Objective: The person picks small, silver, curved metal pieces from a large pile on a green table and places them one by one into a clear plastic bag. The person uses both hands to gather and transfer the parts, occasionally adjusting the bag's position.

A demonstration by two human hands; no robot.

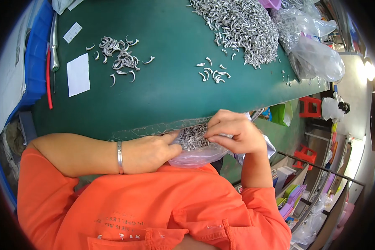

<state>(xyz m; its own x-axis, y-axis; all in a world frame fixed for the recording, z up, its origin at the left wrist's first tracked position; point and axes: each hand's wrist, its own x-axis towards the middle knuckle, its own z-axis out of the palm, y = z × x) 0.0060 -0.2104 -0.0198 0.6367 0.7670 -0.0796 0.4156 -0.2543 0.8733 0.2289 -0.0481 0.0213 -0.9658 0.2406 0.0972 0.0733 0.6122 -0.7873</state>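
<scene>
A translucent pinkish plastic bowl [196,159] holding a heap of small curved silver metal pieces [191,138] rests against my body at the table's near edge. With thumb and fingers, my left hand [148,153] grips the bowl's left side. My right hand [235,131] is over its right side, fingertips pinched together among the pieces; what they hold is too small to make out. On the green table [166,96], beyond my left hand, larger curved metal pieces [123,58] lie in a loose group. A few small curved pieces [214,74] lie farther right.
A large pile of small silver pieces [241,29] covers the far right of the table, beside clear plastic bags [316,58]. At left are a blue bin [37,62], a red rod [49,79] and a white paper slip [78,75]. Red stools [310,107] stand beyond the right edge.
</scene>
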